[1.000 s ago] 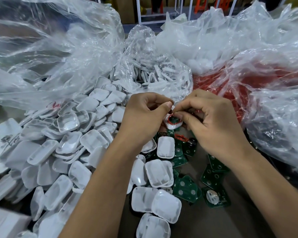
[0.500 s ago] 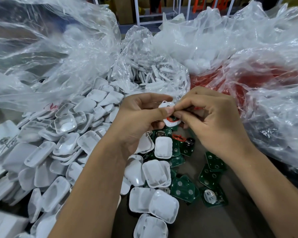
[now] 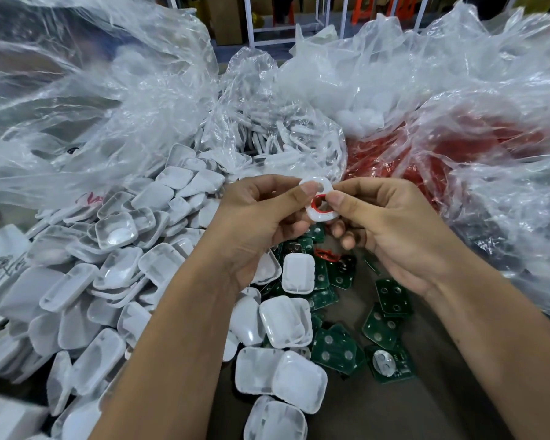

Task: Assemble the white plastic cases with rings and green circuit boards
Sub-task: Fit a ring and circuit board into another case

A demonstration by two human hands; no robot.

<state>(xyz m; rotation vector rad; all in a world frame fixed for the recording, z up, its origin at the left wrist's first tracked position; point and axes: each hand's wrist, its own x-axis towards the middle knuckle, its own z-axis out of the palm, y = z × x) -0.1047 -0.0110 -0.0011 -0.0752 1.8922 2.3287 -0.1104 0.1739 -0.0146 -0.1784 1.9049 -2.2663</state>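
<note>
White case halves [image 3: 115,281] lie heaped at the left of the worktop [image 3: 378,408], within easy reach. Above the centre, the left hand [image 3: 261,223] and right hand [image 3: 391,227] pinch one white case [image 3: 318,203] between them, raised and tilted for seating what seems a red ring [image 3: 317,205]. Green circuit boards [image 3: 385,315] wait below, right.

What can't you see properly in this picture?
Head view only:
- White frame with its red ring: partly covered by both thumbs.
- Left hand and right hand: fingers curl out of sight.
- Red parts: blurred by the plastic bag.
- Green boards: markings too small.
</note>
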